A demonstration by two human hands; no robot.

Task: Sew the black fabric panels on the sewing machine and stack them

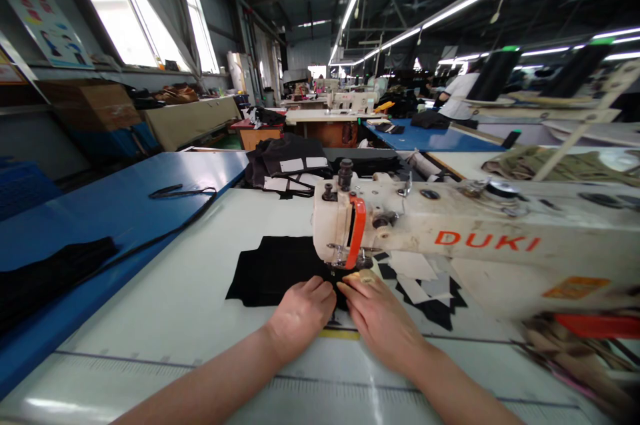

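A black fabric piece (275,271) with notched corners lies flat on the pale sewing table, its right end under the head of a white sewing machine (400,225). Close to the needle, my left hand (304,315) has its fingers curled in on the fabric's near edge. My right hand (380,315) rests opposite, just right of the needle, fingers together and bent down onto the same cloth. Something yellowish shows at its index finger. Both sets of fingertips partly hide the cloth beneath them.
Small black and white cut pieces (425,285) lie under the machine arm. Behind the machine is a pile of dark fabric (285,161) with white patches. A blue table (165,175) bearing a black strip runs along the left. Brown cloth (575,358) sits at right.
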